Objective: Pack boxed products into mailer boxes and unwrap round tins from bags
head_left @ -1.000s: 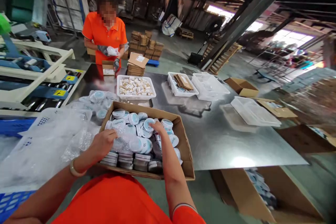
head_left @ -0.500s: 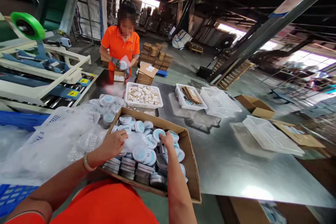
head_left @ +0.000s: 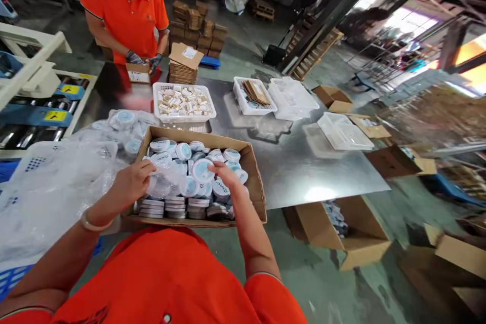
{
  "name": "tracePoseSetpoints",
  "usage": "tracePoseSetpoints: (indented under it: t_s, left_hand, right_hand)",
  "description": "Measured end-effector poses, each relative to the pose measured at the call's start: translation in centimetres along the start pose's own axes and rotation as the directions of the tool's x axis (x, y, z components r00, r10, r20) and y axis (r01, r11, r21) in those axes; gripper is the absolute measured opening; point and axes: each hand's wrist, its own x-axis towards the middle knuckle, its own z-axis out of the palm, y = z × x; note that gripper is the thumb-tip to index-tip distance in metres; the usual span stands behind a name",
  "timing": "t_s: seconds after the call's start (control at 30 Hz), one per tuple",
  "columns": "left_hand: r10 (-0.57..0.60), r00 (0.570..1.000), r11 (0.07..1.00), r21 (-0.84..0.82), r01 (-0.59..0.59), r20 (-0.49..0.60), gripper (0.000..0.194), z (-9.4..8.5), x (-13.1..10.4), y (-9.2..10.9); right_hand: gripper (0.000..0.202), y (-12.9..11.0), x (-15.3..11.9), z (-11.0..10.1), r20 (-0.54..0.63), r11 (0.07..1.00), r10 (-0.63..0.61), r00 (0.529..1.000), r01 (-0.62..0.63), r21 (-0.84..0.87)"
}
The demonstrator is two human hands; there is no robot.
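Fingers of the right hand (head_left: 227, 176) pinched a round tub (head_left: 202, 170) at the middle of the carton (head_left: 257, 182); the left hand (head_left: 131, 182) gripped a clear bag (head_left: 164, 183) at nine o'clock. The tub seemed light, stiff and slick, best held by its rim

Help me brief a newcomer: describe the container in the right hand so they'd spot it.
Find the metal table, then the cardboard box at its near edge, full of round containers. Near the middle is a disc-like container, pale blue and white. Unlike its neighbours, it is held at its edge by the right hand.
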Motion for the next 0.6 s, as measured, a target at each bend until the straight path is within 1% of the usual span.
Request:
tracePoseSetpoints:
  t_s: [0.07,0.13,0.2,0.27,0.33,0.37,0.43,0.47,0.5,0.53,0.57,0.6]
  left_hand:
    - [0.005,1.0,1.0,0.014,-0.005,0.007,0.033,0.0,0.1,0.0]
    - [0.011,0.999,0.999,0.04,-0.012,0.03,0.032,0.0,0.1,0.0]
    - [0.022,0.999,0.998,0.056,-0.024,0.036,0.03,0.1,0.2,-0.1]
    - [0.039,0.999,0.998,0.049,-0.04,0.026,0.028,0.2,0.2,-0.4]
    - [0.049,0.999,0.997,0.06,-0.05,0.019,0.025,0.3,0.3,-0.8]
    - [0.048,0.999,0.996,0.078,-0.05,0.018,0.025,0.3,0.3,-1.0]
    - [0.035,0.999,0.992,0.124,-0.035,0.003,0.028,0.5,0.2,-1.4]
    - [0.025,1.0,0.99,0.14,-0.024,-0.01,0.028,0.6,0.2,-1.5]
    - [0.016,1.0,0.989,0.147,-0.012,-0.023,0.029,0.7,0.2,-1.6]
    - [0.007,0.999,0.989,0.145,-0.002,-0.033,0.028,0.9,0.1,-1.6]
    - [-0.003,0.999,0.991,0.133,0.008,-0.04,0.027,1.1,0.1,-1.6]
    - [-0.015,0.999,0.993,0.116,0.021,-0.045,0.026,1.4,0.2,-1.6]
  right_hand:
    - [0.014,-0.4,-2.2,3.4,0.061,0.99,-0.007,0.998,0.015,-0.141]
    - [0.019,-0.8,-4.4,6.8,0.074,0.963,-0.021,0.997,0.04,-0.267]
    - [0.032,-1.2,-6.0,9.3,0.079,0.923,-0.076,0.994,0.1,-0.371]
    - [0.054,-1.5,-6.6,10.6,0.096,0.893,-0.109,0.989,0.14,-0.428]
    - [0.071,-1.5,-6.2,10.5,0.091,0.897,-0.082,0.992,0.113,-0.428]
    - [0.074,-1.5,-5.8,9.9,0.075,0.914,-0.049,0.996,0.075,-0.398]
    - [0.071,-1.3,-5.2,8.2,0.043,0.939,0.005,0.999,0.01,-0.344]
    - [0.068,-1.3,-5.2,7.2,0.007,0.949,0.003,1.0,-0.001,-0.317]
    - [0.066,-1.4,-5.4,6.2,-0.057,0.965,-0.029,0.998,0.013,-0.263]
    - [0.067,-1.6,-6.1,5.3,-0.144,0.981,-0.09,0.985,0.063,-0.183]
    - [0.069,-2.0,-7.0,4.7,-0.242,0.983,-0.176,0.954,0.159,-0.089]
    - [0.07,-2.5,-8.1,4.3,-0.332,0.957,-0.274,0.903,0.291,0.003]
